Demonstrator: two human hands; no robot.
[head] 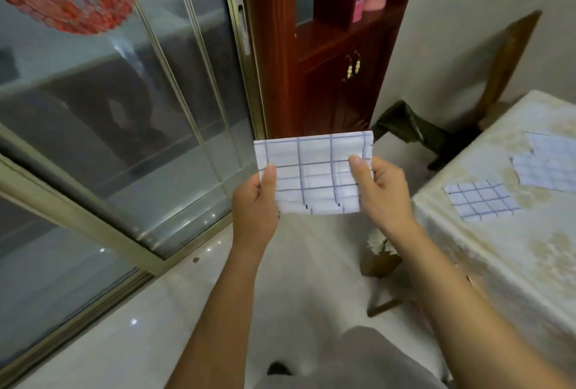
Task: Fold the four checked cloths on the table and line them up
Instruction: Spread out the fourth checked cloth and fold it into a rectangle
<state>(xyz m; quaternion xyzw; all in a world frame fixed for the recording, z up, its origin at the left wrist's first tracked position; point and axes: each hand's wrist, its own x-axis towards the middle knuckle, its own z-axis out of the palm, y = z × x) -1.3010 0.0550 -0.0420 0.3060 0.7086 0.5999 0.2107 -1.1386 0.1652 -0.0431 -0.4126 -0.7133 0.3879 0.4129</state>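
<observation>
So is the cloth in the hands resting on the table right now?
No, the left hand and right hand hold the cloth in the air, clear of the table.

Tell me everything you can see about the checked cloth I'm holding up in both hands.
The held cloth is white with thin dark blue grid lines, a thin, soft-looking fabric. It forms a wide rectangle and looks folded: stepped layer edges show along its bottom. It is held up in the air, facing the camera, left of the table, touching nothing else. The left hand pinches its left edge and the right hand its right edge, each thumb on the front.
</observation>
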